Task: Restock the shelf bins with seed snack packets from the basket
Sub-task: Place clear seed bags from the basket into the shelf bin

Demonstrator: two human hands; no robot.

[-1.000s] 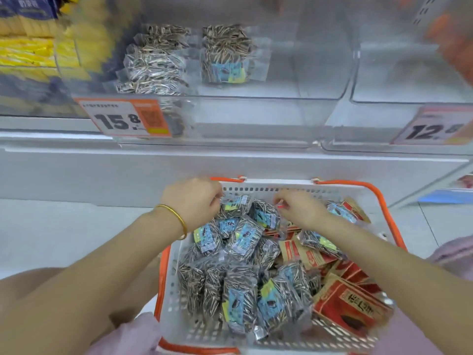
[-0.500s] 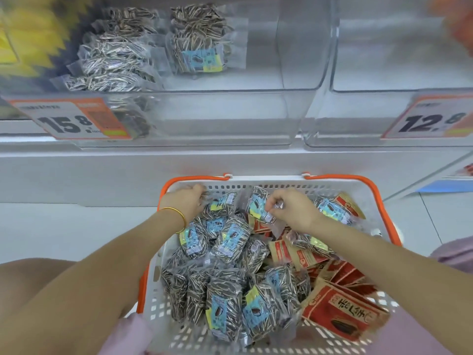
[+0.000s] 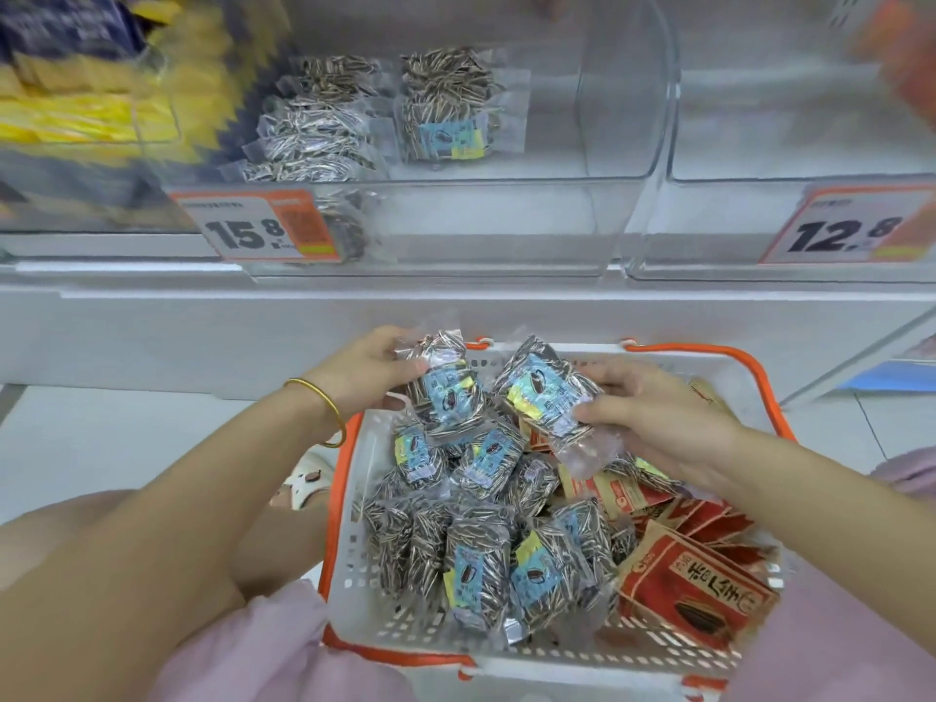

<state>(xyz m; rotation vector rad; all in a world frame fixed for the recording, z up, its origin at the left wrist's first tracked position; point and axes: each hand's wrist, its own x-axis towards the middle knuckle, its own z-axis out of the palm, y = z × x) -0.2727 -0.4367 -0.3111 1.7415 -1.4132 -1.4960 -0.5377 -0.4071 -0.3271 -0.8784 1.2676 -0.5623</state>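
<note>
A white basket [image 3: 354,575] with orange rim and handles sits low in front of me, holding several clear sunflower seed packets with blue labels [image 3: 478,575] and red-brown packets [image 3: 699,595]. My left hand [image 3: 364,372] grips one seed packet [image 3: 445,392] lifted above the basket's far left corner. Just to its right, my right hand [image 3: 658,423] holds a second seed packet [image 3: 544,397] by its lower end. Above, a clear shelf bin [image 3: 496,230] holds several of the same seed packets [image 3: 445,114] at its back left.
A second clear bin [image 3: 759,144] stands to the right, with a 12.8 price tag [image 3: 846,228]. A 15.8 tag [image 3: 258,225] hangs on the middle bin. Yellow and blue bags [image 3: 86,83] fill the bin at left. White floor and my sandalled foot [image 3: 309,473] lie left of the basket.
Both hands reached into the far end of the basket, each took hold of a seed packet, and now lift the packets clear of the pile.
</note>
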